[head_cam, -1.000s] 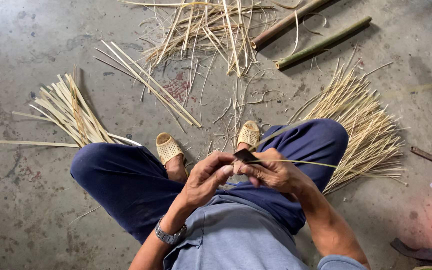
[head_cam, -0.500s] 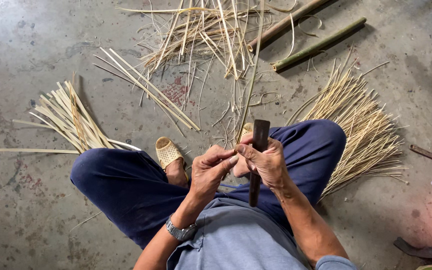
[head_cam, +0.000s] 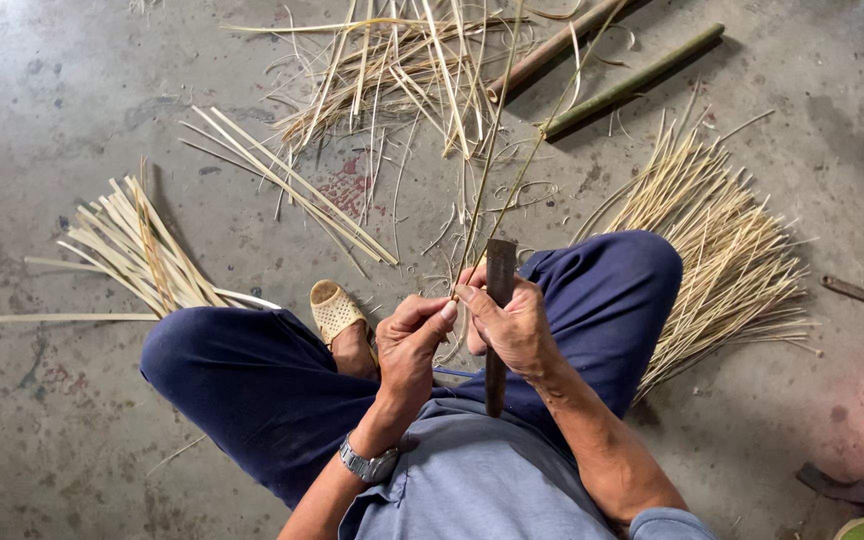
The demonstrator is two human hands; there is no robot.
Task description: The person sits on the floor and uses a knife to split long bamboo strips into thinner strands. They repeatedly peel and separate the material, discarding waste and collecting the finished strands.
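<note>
1. Since half a second ago, when our right hand (head_cam: 517, 325) already held the dark flat-bladed knife (head_cam: 499, 320) upright, little has moved; the splitting looks just begun.
2. Our right grip is closed around the knife; our left hand (head_cam: 414, 345) pinches the thin pale bamboo strip (head_cam: 487, 170) just beside the blade, above our knees.
3. The strip is slender, stiff and fibrous, rising forward over the rough grey concrete floor (head_cam: 72, 110).
4. Flat pale slats (head_cam: 142, 250) fan out left; fine splints (head_cam: 722, 250) fan out right.
</note>
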